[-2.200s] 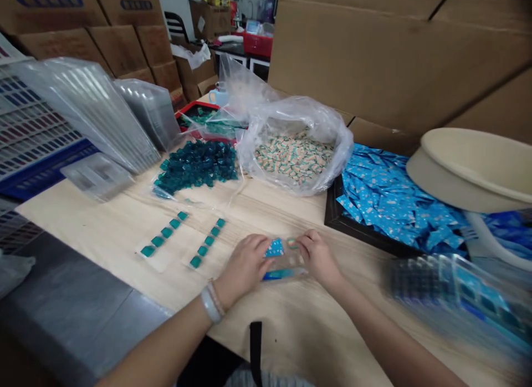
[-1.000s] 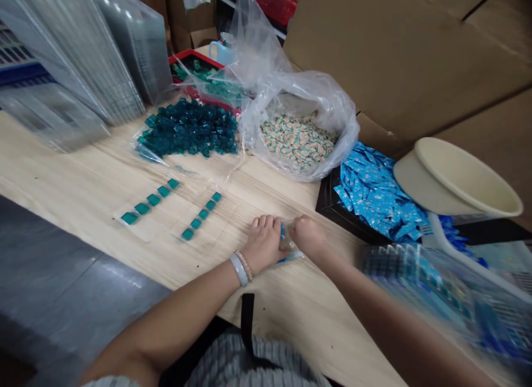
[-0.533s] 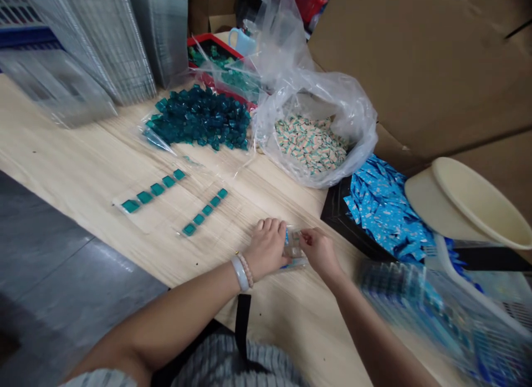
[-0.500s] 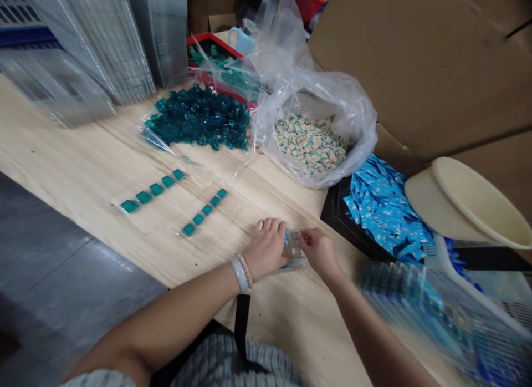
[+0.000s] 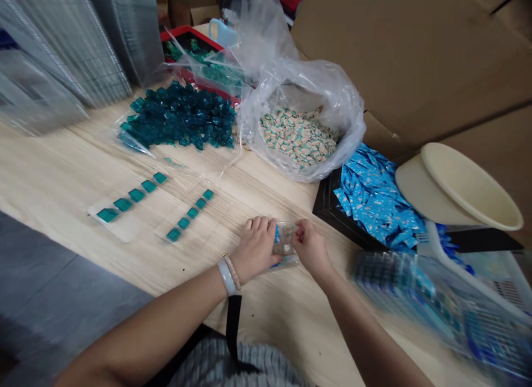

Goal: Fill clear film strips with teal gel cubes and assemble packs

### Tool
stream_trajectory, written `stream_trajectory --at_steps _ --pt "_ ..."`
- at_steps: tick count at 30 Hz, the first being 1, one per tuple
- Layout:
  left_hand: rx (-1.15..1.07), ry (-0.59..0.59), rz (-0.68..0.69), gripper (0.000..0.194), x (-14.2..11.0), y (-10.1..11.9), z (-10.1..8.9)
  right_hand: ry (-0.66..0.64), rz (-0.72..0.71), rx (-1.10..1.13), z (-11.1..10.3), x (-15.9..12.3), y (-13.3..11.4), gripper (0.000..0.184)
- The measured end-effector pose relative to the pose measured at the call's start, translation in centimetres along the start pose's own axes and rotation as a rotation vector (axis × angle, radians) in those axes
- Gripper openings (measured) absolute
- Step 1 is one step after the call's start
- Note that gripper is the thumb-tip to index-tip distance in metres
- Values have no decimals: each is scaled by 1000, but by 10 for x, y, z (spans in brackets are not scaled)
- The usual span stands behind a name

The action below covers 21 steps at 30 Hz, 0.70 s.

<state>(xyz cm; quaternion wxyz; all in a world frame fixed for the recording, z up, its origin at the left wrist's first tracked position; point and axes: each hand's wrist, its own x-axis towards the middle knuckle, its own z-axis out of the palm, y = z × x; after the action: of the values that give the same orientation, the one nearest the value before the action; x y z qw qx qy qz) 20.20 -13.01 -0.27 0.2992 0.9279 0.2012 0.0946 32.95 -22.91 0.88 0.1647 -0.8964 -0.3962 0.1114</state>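
Observation:
My left hand (image 5: 256, 251) lies palm-down over the left end of a small clear plastic tray (image 5: 286, 247) on the table. Its thumb and index finger hold the tray from either side. A bit of blue printed packing (image 5: 277, 234) shows beside the index finger, and clear compartments show further right. At the tray's right end, my right hand (image 5: 310, 245) has thumb and fingers pinched together; whatever is between them is too small to make out. To the left, two clear strips (image 5: 128, 232) lie on the wood, each with a row of teal squares (image 5: 192, 213).
Behind are a pile of dark teal cubes (image 5: 187, 118), a red tray (image 5: 189, 31) and a plastic bag (image 5: 349, 107) of small printed pieces. Blue packets (image 5: 374, 198) fill a black box beside a cream tub (image 5: 453, 193). Clear packs (image 5: 407, 293) stand right; stacked plastic trays (image 5: 78, 43) rise left.
The view has shifted, so the table items appear further left. Both hands stay at the small tray, with the right hand's pinch slightly further over its right end.

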Motion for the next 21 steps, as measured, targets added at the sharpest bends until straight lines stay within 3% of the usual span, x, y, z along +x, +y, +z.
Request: stream_trajectory --at_steps 7,12,17,21 --pt "70 -21 5 75 1 3 -3 -86 -31 141 -3 12 19 10" --pt "86 -48 32 70 2 4 -5 -111 32 -30 -7 18 8 5" --pt "94 -71 27 67 2 4 -5 -56 56 -193 -2 13 -13 8" --pt "102 -53 69 65 5 7 -10 25 77 -66 -5 8 -10 11"
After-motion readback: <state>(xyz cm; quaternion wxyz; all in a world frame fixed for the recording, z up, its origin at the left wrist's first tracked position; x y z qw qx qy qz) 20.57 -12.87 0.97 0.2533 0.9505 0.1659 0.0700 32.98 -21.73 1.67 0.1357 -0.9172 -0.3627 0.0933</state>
